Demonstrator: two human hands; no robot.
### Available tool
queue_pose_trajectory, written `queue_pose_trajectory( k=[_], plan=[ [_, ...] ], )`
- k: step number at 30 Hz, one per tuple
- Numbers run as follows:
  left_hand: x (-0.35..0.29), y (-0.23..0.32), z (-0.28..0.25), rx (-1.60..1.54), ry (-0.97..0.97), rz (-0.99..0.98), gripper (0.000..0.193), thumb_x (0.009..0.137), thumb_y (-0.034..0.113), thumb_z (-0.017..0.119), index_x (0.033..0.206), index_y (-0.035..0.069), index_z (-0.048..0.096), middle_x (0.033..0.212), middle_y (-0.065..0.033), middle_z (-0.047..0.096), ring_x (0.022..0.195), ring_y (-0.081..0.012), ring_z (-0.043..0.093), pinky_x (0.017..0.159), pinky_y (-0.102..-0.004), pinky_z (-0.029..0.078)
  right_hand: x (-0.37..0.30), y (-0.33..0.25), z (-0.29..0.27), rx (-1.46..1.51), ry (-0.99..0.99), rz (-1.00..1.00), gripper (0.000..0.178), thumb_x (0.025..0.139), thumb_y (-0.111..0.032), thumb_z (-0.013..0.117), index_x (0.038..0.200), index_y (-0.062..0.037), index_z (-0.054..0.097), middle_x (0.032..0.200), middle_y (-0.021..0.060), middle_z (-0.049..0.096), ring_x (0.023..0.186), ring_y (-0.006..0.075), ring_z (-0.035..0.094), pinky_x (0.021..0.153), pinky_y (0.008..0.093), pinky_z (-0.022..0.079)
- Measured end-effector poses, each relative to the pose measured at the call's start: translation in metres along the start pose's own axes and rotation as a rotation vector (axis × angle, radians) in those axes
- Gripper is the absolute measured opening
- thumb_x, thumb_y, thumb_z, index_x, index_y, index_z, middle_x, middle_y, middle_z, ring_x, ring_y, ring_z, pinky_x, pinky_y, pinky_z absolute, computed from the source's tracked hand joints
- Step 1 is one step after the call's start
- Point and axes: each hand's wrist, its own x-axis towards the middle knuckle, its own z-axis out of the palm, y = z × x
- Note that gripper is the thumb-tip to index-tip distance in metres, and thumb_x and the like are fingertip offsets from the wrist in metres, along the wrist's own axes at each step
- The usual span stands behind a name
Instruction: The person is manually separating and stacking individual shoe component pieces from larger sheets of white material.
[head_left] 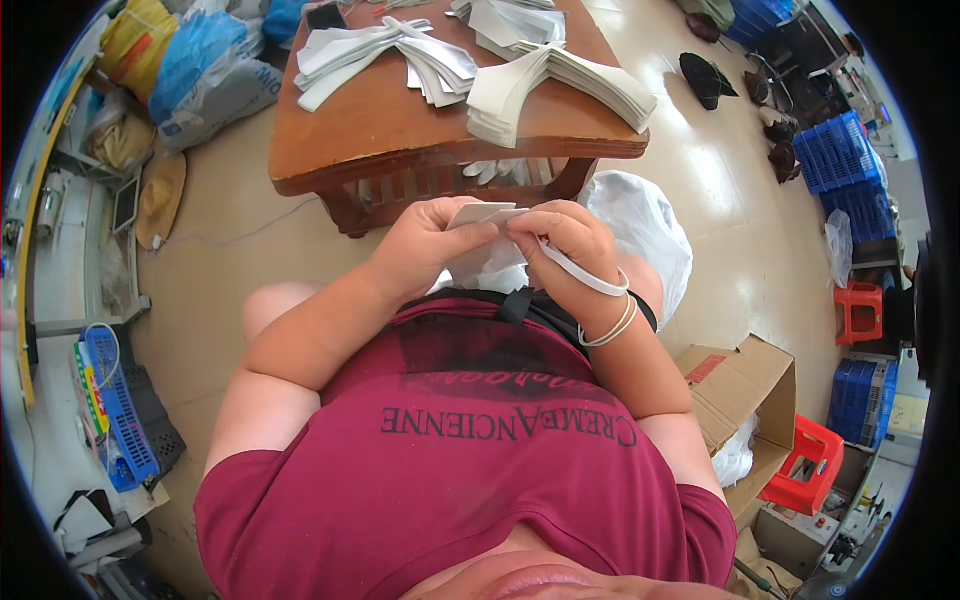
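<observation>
Above my lap, my left hand (425, 245) is closed, thumb on top, on a few thin white flat pieces (484, 212) that look like card or stiff paper. My right hand (572, 250) pinches their right-hand edge, with its fingertips close to the left thumb. A white band (585, 273) loops across the right hand, and thin pale bands (615, 328) circle that wrist. More white material hangs below the fingers, partly hidden by the hands. Beyond them, fanned stacks of similar white strips (555, 85) lie crossed on a brown wooden table (400, 150).
A white plastic bag (640, 235) stands by my right leg. At my right side are an open cardboard box (745, 385) and a red stool (808, 465). Blue crates (840, 155) line the far right. A straw hat (162, 200) and filled bags (215, 85) sit at the left.
</observation>
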Motion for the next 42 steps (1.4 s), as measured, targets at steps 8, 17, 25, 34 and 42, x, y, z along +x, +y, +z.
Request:
queue_pose_trajectory(
  k=[8, 17, 25, 34, 42],
  plan=[
    [-0.001, -0.007, 0.006, 0.441, 0.134, 0.272, 0.018, 0.092, 0.007, 0.06, 0.108, 0.002, 0.066, 0.101, -0.0021, 0.064, 0.09, -0.01, 0.059, 0.078, -0.0247, 0.047, -0.002, 0.007, 0.002, -0.155, 0.041, -0.2, 0.023, 0.069, 0.003, 0.071, 0.09, -0.0049, 0.066, 0.08, 0.0085, 0.065, 0.069, 0.0253, 0.062, 0.063, 0.0349, 0.049],
    [0.005, -0.006, 0.002, 0.619, 0.055, 0.501, 0.016, 0.089, -0.001, 0.062, 0.103, 0.002, 0.068, 0.094, -0.0026, 0.062, 0.082, -0.0094, 0.058, 0.072, -0.0236, 0.047, -0.011, 0.007, 0.011, -0.151, 0.144, -0.118, 0.027, 0.068, 0.004, 0.072, 0.093, -0.0063, 0.067, 0.084, 0.0081, 0.063, 0.069, 0.0236, 0.06, 0.061, 0.033, 0.049],
    [0.01, 0.001, 0.004, 0.853, 0.036, 0.791, 0.026, 0.078, -0.007, 0.065, 0.102, 0.003, 0.068, 0.09, -0.0097, 0.063, 0.079, -0.0212, 0.061, 0.068, -0.0301, 0.05, -0.01, 0.004, 0.014, -0.19, 0.232, -0.051, 0.03, 0.065, 0.008, 0.074, 0.091, -0.0058, 0.07, 0.093, 0.011, 0.058, 0.066, 0.0168, 0.057, 0.054, 0.0265, 0.047],
    [0.01, 0.015, -0.009, 0.989, -0.186, 0.75, 0.036, 0.066, -0.012, 0.061, 0.097, 0.004, 0.068, 0.092, -0.0106, 0.064, 0.081, -0.0259, 0.062, 0.072, -0.0335, 0.05, -0.008, 0.015, 0.001, -0.021, 0.054, 0.07, 0.042, 0.057, 0.0, 0.083, 0.094, -0.0147, 0.073, 0.123, 0.0109, 0.049, 0.069, 0.0131, 0.053, 0.059, 0.0266, 0.049],
    [0.005, 0.007, 0.002, 0.832, -0.104, 0.615, 0.021, 0.077, -0.006, 0.064, 0.095, 0.003, 0.067, 0.091, -0.011, 0.064, 0.082, -0.0238, 0.062, 0.072, -0.0299, 0.048, -0.002, 0.011, -0.005, -0.097, 0.063, 0.045, 0.058, 0.059, 0.002, 0.081, 0.112, -0.0154, 0.068, 0.114, 0.0091, 0.054, 0.074, 0.0167, 0.054, 0.062, 0.0289, 0.049]
  ],
)
